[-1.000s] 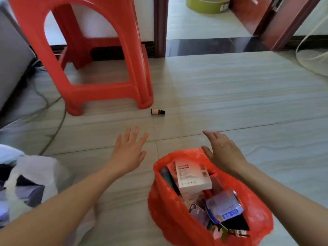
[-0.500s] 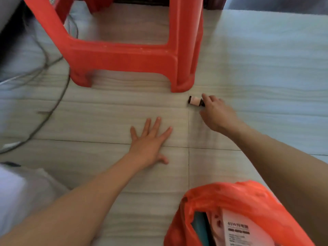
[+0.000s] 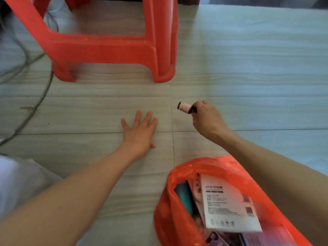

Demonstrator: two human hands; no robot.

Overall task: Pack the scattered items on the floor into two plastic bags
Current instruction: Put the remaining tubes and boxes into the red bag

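A red plastic stool (image 3: 113,48) stands on a pale wood-grain tiled floor (image 3: 248,68), and everything else is placed from it. Just in front of its near right leg, the right hand (image 3: 207,119) pinches a small bottle (image 3: 185,107) by its dark end, fingers curled around it, the pale body and dark tip pointing left, lifted clear of the floor. In front of the stool's near rail, the left hand (image 3: 140,134) lies flat on the tiles with fingers spread, holding nothing. Nearer the camera, in front and right of the stool, an orange plastic bag (image 3: 170,219) sits open under the right forearm, stuffed with packages, a white printed box (image 3: 227,205) on top. Dark cables (image 3: 40,96) trail across the floor left of the stool. A pale, blurred shape (image 3: 16,180) fills the near left edge; what it is cannot be told. Tile seams cross between the hands.
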